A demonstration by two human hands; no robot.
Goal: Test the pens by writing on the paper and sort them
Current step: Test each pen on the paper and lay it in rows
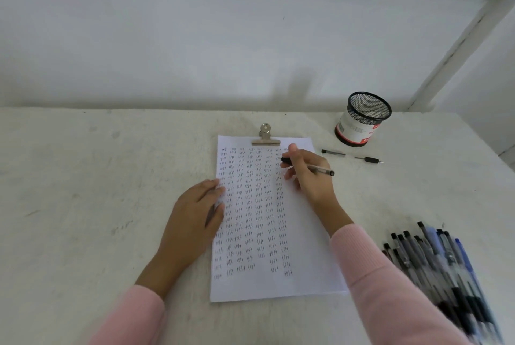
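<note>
Nearest you, at the bench's right front corner, the pile of pens (443,269) lies fanned out, caps pointing away from you, blurred at the near end. It looks like the untested stock, kept within easy reach of your writing arm.

Next, the paper (303,261) runs lengthwise down the bench's middle, columns of small test marks filling most of it; the right margin and the bottom strip are bare, so there's room for more trials.

Your left hand (195,219) lies flat and released, fingers on the paper's left edge, palm on the bench. It grasps nothing; it's there to pin the sheet so it won't slide under the strokes.

Your right hand (309,174) is clenched around a pen (312,167) in a writing grip, dark tip end toward the top of the right-hand column, barrel angled back to the right. Whether the tip touches the sheet, cannot tell. Judgement: you're mid-test on this one, sorting not yet done.

Further out, a metal clip (266,137) clamps the paper's far edge, holding it square.

Right of that, one pen (351,155) lies alone on the bench, well apart from the pile, probably already sorted out.

Just beyond it, the mesh cup (362,119) stands upright near the bench's far right corner; no pens show above its rim.
</note>
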